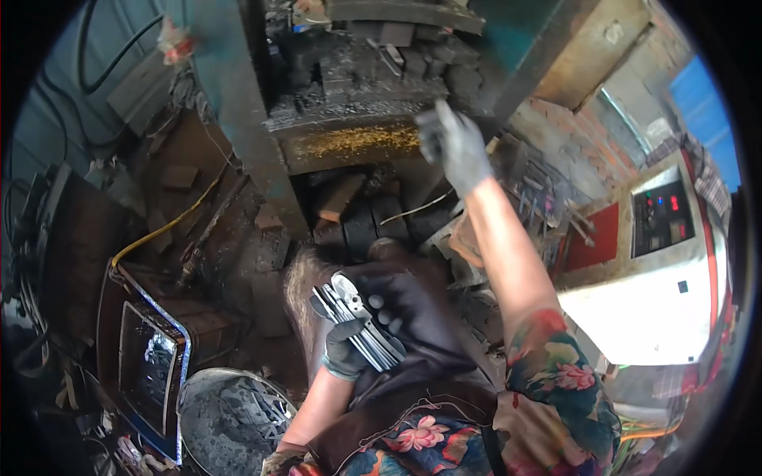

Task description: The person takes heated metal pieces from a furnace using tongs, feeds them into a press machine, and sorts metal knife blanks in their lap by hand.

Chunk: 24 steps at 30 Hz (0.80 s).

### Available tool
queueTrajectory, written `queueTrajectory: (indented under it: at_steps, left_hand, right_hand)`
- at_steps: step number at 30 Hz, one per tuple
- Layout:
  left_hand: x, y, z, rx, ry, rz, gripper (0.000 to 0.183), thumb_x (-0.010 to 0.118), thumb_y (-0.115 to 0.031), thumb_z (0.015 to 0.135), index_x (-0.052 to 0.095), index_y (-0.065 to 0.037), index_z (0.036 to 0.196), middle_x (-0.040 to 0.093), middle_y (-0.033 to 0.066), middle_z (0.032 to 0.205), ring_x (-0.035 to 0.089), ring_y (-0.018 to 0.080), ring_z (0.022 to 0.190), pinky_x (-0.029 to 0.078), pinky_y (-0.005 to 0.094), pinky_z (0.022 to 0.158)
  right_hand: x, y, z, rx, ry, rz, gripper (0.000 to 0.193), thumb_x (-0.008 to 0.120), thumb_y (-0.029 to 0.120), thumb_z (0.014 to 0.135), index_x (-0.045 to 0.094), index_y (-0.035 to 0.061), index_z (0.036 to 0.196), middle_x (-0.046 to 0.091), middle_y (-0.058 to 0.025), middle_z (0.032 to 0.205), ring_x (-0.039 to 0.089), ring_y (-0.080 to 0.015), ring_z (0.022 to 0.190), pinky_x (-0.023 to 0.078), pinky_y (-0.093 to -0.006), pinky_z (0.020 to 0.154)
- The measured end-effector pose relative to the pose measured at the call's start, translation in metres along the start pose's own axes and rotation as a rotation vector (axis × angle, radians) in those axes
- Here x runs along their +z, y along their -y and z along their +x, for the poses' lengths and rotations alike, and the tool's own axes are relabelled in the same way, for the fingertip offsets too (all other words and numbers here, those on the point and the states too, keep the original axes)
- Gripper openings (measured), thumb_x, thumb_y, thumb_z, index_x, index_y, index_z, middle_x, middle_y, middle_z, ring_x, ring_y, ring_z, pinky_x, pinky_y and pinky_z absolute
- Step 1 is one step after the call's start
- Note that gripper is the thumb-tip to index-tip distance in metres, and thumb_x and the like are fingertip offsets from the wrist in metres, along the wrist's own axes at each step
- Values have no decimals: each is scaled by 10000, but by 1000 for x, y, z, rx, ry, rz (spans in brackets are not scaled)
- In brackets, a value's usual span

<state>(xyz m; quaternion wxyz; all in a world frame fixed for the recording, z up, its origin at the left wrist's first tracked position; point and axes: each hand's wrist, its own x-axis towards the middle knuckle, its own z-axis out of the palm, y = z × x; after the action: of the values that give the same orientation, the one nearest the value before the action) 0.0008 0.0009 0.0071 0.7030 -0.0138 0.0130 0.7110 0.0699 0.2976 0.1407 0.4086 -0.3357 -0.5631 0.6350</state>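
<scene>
My left hand point(347, 349), in a grey glove with dark fingertips, is closed around a bundle of slim metal pieces point(361, 321) over my lap. The pieces are silvery and lie side by side; the top one has a broad rounded head with a small hole. Beneath them a dark leather-like apron point(429, 305) covers my legs. My right hand point(456, 147), also gloved, is raised in front of the right end of the machine's sooty ledge point(349, 147). Motion smears its fingers, so I cannot tell whether they hold anything.
Upright posts point(230, 87) flank the blackened machine bed. A round bucket point(230, 420) with dark contents and some metal pieces stands at lower left, beside a blue-rimmed frame point(151, 365). On the right is a white control cabinet point(643, 309) with a lit panel. Bricks point(341, 198) lie below the ledge.
</scene>
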Motion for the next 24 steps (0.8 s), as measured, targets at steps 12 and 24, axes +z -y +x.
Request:
queueTrajectory:
  at_steps: [12, 24]
  left_hand:
    - [-30, 11, -2, -39, -26, -100, 421, 614, -58, 807, 578, 3, 1222, 663, 141, 1118, 660, 300, 1013, 499, 439, 967]
    - [4, 2, -8, 144, -5, 92, 574, 668, -87, 741, 505, -54, 1290, 608, 120, 1074, 616, 293, 939, 518, 503, 897]
  right_hand:
    - [123, -12, -108, -58, 176, -270, 356, 542, 347, 976, 665, 17, 927, 535, 41, 606, 453, -23, 474, 340, -165, 426]
    - [-69, -99, -142, 231, -246, 505, 304, 524, 390, 987, 602, 98, 948, 564, 9, 722, 522, -76, 620, 438, -238, 542]
